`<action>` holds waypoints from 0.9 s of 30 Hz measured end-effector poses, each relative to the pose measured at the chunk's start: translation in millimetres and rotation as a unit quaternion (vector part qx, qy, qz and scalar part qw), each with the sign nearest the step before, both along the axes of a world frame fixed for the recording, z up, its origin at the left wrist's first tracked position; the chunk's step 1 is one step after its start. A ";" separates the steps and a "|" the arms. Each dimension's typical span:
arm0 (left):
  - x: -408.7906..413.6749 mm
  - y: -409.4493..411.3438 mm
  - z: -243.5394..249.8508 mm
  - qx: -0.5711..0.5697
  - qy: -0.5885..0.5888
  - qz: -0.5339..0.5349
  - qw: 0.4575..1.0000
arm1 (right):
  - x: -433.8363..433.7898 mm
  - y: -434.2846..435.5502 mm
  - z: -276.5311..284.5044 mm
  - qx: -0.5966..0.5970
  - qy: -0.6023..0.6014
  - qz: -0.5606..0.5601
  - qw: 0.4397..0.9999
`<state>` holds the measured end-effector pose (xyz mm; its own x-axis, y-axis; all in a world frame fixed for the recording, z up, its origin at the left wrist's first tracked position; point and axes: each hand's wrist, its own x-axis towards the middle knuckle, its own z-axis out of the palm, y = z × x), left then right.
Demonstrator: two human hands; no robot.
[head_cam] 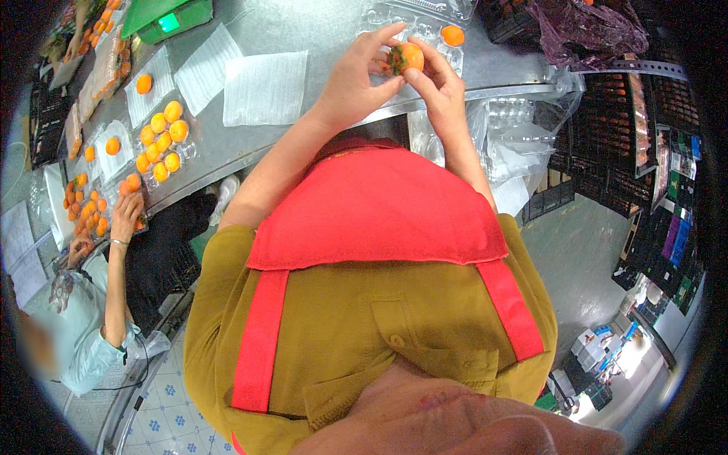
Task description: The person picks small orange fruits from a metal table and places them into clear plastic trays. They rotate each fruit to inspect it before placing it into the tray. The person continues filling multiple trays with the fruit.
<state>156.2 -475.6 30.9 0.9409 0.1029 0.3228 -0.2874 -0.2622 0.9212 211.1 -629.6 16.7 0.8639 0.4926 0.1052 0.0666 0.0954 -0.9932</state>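
Above the metal table's front edge, my left hand (361, 79) and my right hand (442, 88) hold an orange persimmon (414, 57) between them. The fruit's green-brown calyx faces my left hand, whose fingertips are at it. My right thumb and fingers grip the orange side. Just beyond my hands lies a clear plastic clamshell tray (424, 28) with moulded cups, partly hidden by my fingers. One persimmon (453, 35) sits at its right side.
Left of my hands lie white foam sheets (265, 88), a green scale (168, 21) and a tray of persimmons (164, 139). A co-worker's hand (126, 216) touches fruit farther left. Clear packaging (506, 131) hangs below the table at right, near stacked black crates (606, 125).
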 end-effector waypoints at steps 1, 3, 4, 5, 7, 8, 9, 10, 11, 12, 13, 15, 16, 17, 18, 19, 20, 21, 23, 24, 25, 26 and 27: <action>-0.7 -0.6 2.6 0.012 -0.005 0.006 1.000 | 0.7 0.2 -0.5 -0.009 -0.015 -0.013 1.000; -1.6 -0.9 3.7 0.038 -0.009 0.010 0.999 | 2.7 0.8 -1.5 -0.027 -0.046 -0.039 0.998; -2.1 -0.6 3.1 0.051 -0.009 0.009 0.999 | 3.2 -0.2 -0.8 -0.014 -0.021 -0.038 0.999; -2.5 -0.5 2.6 0.065 -0.008 0.007 0.998 | 4.0 -1.7 0.5 0.000 0.004 -0.037 0.999; -2.7 -1.3 1.7 0.068 -0.017 0.007 0.998 | 4.4 -3.0 1.2 0.015 0.042 -0.041 0.998; -2.8 -1.6 1.5 0.070 -0.022 0.007 0.997 | 4.3 -3.2 1.3 0.015 0.055 -0.046 0.997; -3.0 -1.9 1.5 0.074 -0.025 0.004 0.997 | 4.2 -3.6 1.5 0.015 0.067 -0.052 0.996; -3.3 -2.0 1.6 0.078 -0.029 0.001 0.997 | 4.0 -4.2 1.4 0.028 0.088 -0.052 0.994; -3.5 -2.2 1.5 0.083 -0.032 -0.002 0.996 | 3.7 -4.9 1.3 0.042 0.108 -0.053 0.992; -3.7 -2.2 0.6 0.079 -0.031 0.001 0.996 | 3.4 -5.2 1.3 0.055 0.129 -0.053 0.989; -3.9 -2.3 -1.2 0.075 -0.029 0.003 0.997 | 2.7 -5.2 1.7 0.053 0.114 -0.050 0.991; -4.0 -3.1 -2.7 0.061 -0.024 0.011 0.998 | 1.5 -5.0 2.8 0.047 0.084 -0.046 0.994; -4.0 -3.8 -2.8 0.051 -0.021 0.016 0.998 | 2.0 -6.1 1.4 0.056 0.076 -0.041 0.995; -4.0 -4.3 -3.2 0.042 -0.018 0.022 0.999 | 2.9 -7.7 -1.3 0.064 0.068 -0.037 0.995; -4.1 -4.4 -5.4 -0.004 0.014 0.008 1.000 | 3.7 -8.4 -2.7 0.073 0.060 -0.032 0.995; -4.3 -4.1 -9.3 -0.051 0.045 -0.005 0.998 | 3.5 -8.1 -1.3 0.077 0.054 -0.032 0.995; -4.0 -3.5 -12.6 -0.097 0.076 -0.018 0.992 | 2.7 -7.4 1.3 0.081 0.047 -0.032 0.995; -2.5 -1.8 -15.4 -0.120 0.089 -0.031 0.988 | 1.7 -7.1 2.9 0.085 0.041 -0.032 0.995; 0.8 2.0 -19.3 -0.167 0.115 -0.056 0.978 | -0.1 -7.2 3.0 0.087 0.034 -0.028 0.995; 0.5 2.4 -17.5 -0.160 0.119 -0.063 0.978 | -0.6 -6.9 2.9 0.089 0.031 -0.026 0.995; 0.0 2.8 -14.3 -0.153 0.123 -0.071 0.978 | -0.6 -6.3 2.1 0.090 0.025 -0.022 0.995; -0.3 3.1 -12.5 -0.145 0.127 -0.079 0.978 | -0.6 -5.4 0.6 0.090 0.019 -0.019 0.996; -0.1 3.5 -13.6 -0.133 0.122 -0.078 0.980 | -0.7 -4.6 -0.5 0.091 0.012 -0.016 0.996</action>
